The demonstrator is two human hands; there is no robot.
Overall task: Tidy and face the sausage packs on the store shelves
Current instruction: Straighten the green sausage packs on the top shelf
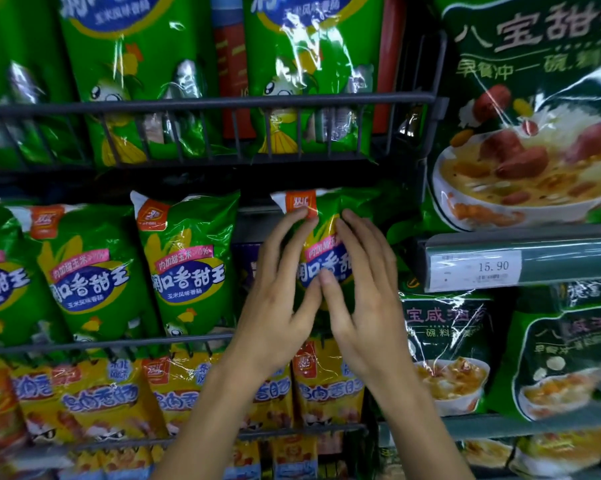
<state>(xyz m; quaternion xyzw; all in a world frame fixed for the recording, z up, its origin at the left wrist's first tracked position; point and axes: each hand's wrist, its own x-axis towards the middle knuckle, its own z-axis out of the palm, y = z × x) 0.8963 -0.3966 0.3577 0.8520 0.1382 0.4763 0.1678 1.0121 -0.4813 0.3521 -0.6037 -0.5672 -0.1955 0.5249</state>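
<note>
A: What fills the racks?

B: The top wire rack (202, 102), across the upper left of the frame, holds tall green sausage packs (136, 81) standing upright. The middle rack (101, 342) holds smaller green packs (188, 265) side by side. The lowest rack (292, 432), at the bottom, holds yellow packs (326, 386).

A: And at the right?

B: Dark green soup-mix bags (534, 116) on flat shelves, with a price tag (475, 270) reading 15.90.

A: The hands?

B: At centre frame, the left hand (278, 299) and right hand (365, 299) lie flat, fingers straight, on the rightmost green pack (326, 244) of the middle rack, thumbs touching.
</note>
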